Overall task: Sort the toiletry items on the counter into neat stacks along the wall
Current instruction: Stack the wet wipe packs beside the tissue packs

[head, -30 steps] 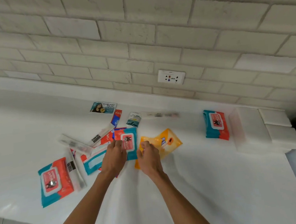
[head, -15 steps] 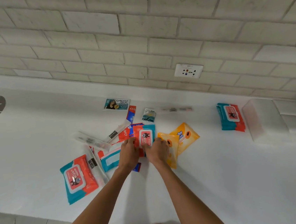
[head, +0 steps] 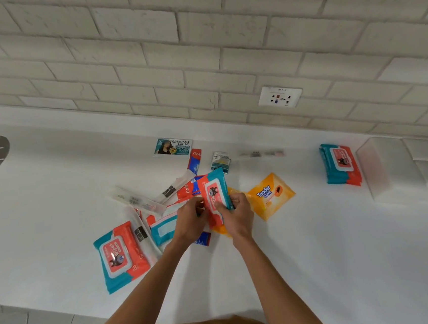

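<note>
Head view shows the white worktop (head: 323, 256) running under a brick wall, with the wall socket (head: 280, 96) as your marker. Down and right of the socket, white tissue blocks (head: 403, 168) sit against the wall. Just beside them, nearer the socket, a neat stack of wipes packs (head: 340, 165) is already built. Down and left of the socket lies the unsorted heap (head: 174, 192), with an orange pack (head: 272, 195) at its socket-side edge and a loose wipes pack (head: 121, 253) at its far edge. A second ago the red-and-teal wipes pack (head: 214, 190) lay flat on that heap under your fingers. Now it is tilted up off the heap, your left grip (head: 190, 221) pinching one edge and your right grip (head: 238, 216) curled round the other. It looks freed, so I judge it belongs on the stack beside the tissue blocks.
</note>
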